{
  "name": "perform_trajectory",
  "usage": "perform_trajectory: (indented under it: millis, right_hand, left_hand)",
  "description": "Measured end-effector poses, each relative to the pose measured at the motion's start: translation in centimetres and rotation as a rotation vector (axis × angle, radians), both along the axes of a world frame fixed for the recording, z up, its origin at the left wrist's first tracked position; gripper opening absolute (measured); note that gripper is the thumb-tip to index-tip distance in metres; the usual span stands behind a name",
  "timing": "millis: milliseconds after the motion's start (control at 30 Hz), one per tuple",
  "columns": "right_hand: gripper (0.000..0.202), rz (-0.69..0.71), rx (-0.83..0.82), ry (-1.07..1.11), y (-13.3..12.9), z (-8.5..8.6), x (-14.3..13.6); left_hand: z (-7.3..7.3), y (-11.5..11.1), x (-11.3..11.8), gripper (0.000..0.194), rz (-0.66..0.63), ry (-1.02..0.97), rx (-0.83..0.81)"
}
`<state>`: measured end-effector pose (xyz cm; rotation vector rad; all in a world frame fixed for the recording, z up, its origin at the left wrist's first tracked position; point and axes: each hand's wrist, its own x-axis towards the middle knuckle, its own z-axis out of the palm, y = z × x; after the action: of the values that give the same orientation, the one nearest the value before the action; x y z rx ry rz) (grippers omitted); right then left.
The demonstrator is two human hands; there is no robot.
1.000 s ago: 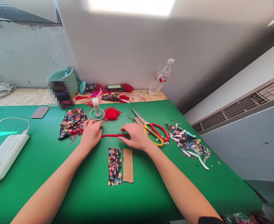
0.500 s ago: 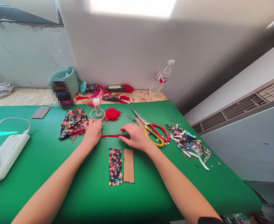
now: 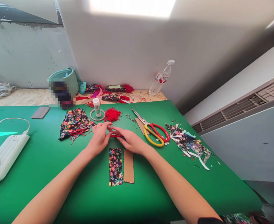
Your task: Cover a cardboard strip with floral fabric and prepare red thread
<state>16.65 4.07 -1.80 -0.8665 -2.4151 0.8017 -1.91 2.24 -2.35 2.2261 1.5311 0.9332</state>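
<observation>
A thin bundle of red threads (image 3: 115, 135) lies between my two hands, over the green mat. My left hand (image 3: 101, 136) has its curled fingers on the bundle's left part. From the other side my right hand (image 3: 132, 140) closes thumb and fingers on the right part. The fingertips almost meet, so most of the bundle is hidden. Just below the hands are a black floral strip (image 3: 115, 168) and a tan card strip (image 3: 128, 168), side by side. Beyond the fingers sit a pile of red threads (image 3: 113, 114) and a glue stick (image 3: 97, 107) inside a tape ring (image 3: 91, 116).
Scissors (image 3: 148, 126) with red and yellow handles lie right of my hands, near a heap of scraps (image 3: 189, 143). Floral fabric (image 3: 73, 123) is to the left, with a power strip (image 3: 9, 155) farther out. A water bottle (image 3: 160, 79) stands by the wall.
My left hand has slid right along the red thread bundle, close to my right hand. My right hand has shifted slightly left. Less of the bundle shows between them.
</observation>
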Motion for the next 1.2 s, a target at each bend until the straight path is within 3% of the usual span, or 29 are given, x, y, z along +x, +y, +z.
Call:
perform_trajectory:
  millis: [167,367,500,667,967,1200]
  right_hand:
    - [0.045,-0.014,-0.065,0.091,0.0,0.0,-0.2]
    - [0.044,-0.019,-0.146,0.156,0.1,-0.6,-0.3]
    - [0.043,-0.051,-0.196,0.221,0.1,-0.8,-0.5]
    - [0.032,-0.145,-0.215,0.293,0.2,-0.6,-0.7]
    - [0.017,-0.352,-0.144,0.332,0.5,-1.0,-0.7]
    - [0.017,-0.343,-0.099,0.332,0.5,-1.0,-0.9]
  left_hand:
    - [-0.1,0.1,0.0,0.028,-0.020,-0.144,-0.035]
    - [-0.1,0.1,0.3,0.029,-0.062,-0.389,-0.214]
    - [-0.1,0.1,0.6,0.028,-0.022,-0.414,-0.218]
    - [0.4,-0.1,0.7,0.029,-0.008,-0.446,-0.266]
    - [0.1,0.4,0.6,0.027,-0.105,-0.673,-0.354]
    - [0.1,0.4,0.6,0.062,-0.244,-0.496,-0.300]
